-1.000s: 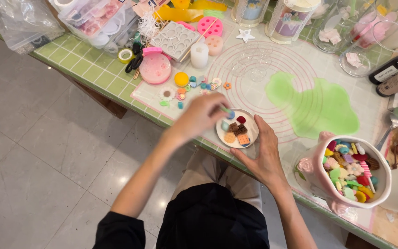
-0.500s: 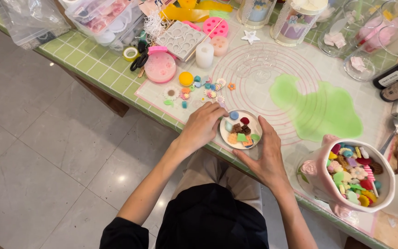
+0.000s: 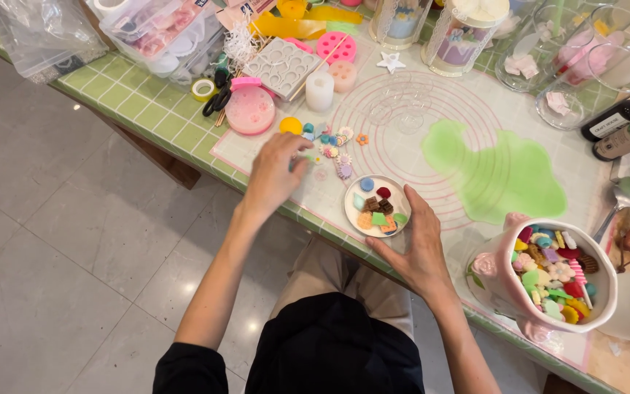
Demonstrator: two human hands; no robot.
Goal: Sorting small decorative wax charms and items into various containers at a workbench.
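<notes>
The left hand [image 3: 277, 174] reaches out over the bench [image 3: 140, 102], its fingers curled loosely and its fingertips down among the small charms [image 3: 333, 142] scattered at about 11 o'clock from the small white dish [image 3: 359, 215]; whether it has pinched one up I cannot tell. The right hand [image 3: 417, 248] lies flat and open against the dish's 5 o'clock rim, steadying it without gripping. The dish sits near the bench's front edge on the ringed mat [image 3: 432, 124] and holds a handful of coloured pieces, among them brown, green, blue and red ones. The likeliest slip, as I judge it, is a nudge: the dish is close to the edge, so a push from the right palm could tip it toward the lap and the floor below. The loose charms are tiny and crowded, so the left fingers could flick a neighbour off the mat. The green puddle [image 3: 497, 175] at 2 o'clock from the dish looks wet, and a sleeve or piece dragged through it would smear. The pink cup [image 3: 504, 284] full of charms at 4 o'clock also stands near the edge, close to the right forearm. As for packaging, two dark bottles [image 3: 621, 124] with pale labels lie at the far right, a clear plastic box [image 3: 162, 33] and a clear bag [image 3: 38, 36] sit at the far left, and a patterned jar [image 3: 464, 33] stands at 12 o'clock.
</notes>
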